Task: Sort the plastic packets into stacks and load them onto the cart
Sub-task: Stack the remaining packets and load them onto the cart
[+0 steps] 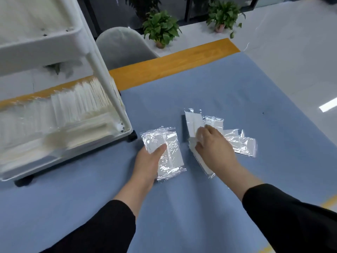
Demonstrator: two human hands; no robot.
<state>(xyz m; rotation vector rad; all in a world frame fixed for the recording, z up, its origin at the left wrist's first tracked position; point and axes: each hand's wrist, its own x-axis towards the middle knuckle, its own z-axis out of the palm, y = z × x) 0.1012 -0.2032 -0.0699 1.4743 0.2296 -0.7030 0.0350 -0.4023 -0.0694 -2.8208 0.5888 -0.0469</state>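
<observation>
A stack (164, 152) of packets is held in the left hand (147, 161), thumb on top, just above the cloth (182, 216). The right hand (213, 143) is laid over the loose packets (242, 143), fingers curled onto one; a firm grip cannot be confirmed. A handful of packets is left unsorted on the cloth. The cart (109, 84), just to the left, is already well loaded on its lower shelf. Task judged mostly done: finish stacking, then load.
</observation>
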